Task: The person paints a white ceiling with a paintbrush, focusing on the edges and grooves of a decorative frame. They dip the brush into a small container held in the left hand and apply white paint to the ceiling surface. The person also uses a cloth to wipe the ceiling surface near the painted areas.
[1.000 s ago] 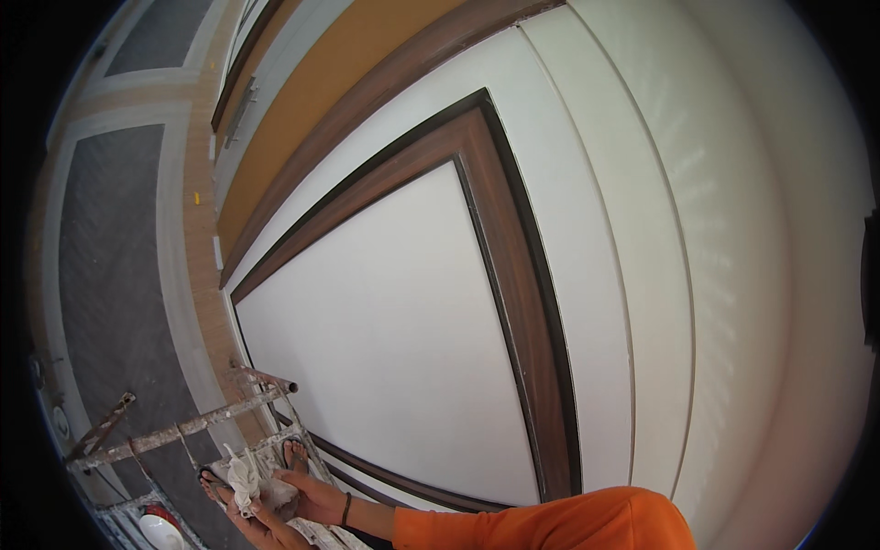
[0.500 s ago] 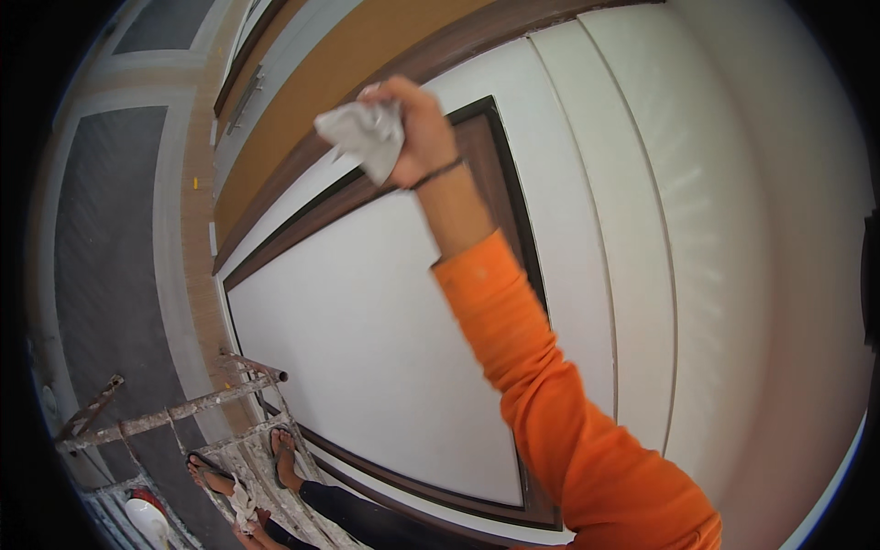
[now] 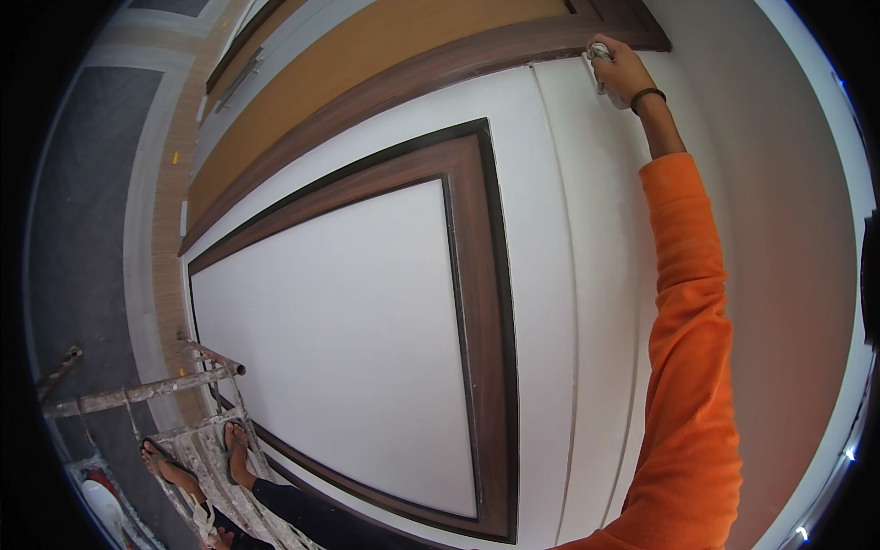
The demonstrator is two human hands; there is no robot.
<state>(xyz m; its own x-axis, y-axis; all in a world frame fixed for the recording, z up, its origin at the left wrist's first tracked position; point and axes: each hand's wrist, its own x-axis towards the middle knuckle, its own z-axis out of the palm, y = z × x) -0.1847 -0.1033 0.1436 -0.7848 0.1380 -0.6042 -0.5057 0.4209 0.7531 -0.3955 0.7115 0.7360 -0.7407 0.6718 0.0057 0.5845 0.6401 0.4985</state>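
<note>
My right hand (image 3: 621,71), in an orange sleeve with a dark wristband, is closed on a crumpled whitish cloth (image 3: 600,52). It reaches far up to the end of the pale trim band (image 3: 605,229), beside the brown wood frame; the cloth lies against or very close to this surface. Most of the cloth is hidden by the fingers. Low at the left, my left hand (image 3: 220,539) shows only in part, close to my feet. A pale cloth-like strip (image 3: 203,521) hangs at it, seemingly held.
My sandalled feet (image 3: 236,449) stand on a paint-spattered scaffold platform (image 3: 197,440) with a metal rail (image 3: 137,394). A white wall panel (image 3: 339,339) with dark wood moulding (image 3: 481,321) fills the middle. Grey floor (image 3: 82,229) lies far below at the left.
My right hand has swung up and to the right with its cloth, from before the panel's moulding to the pale trim. The view has shifted slightly.
</note>
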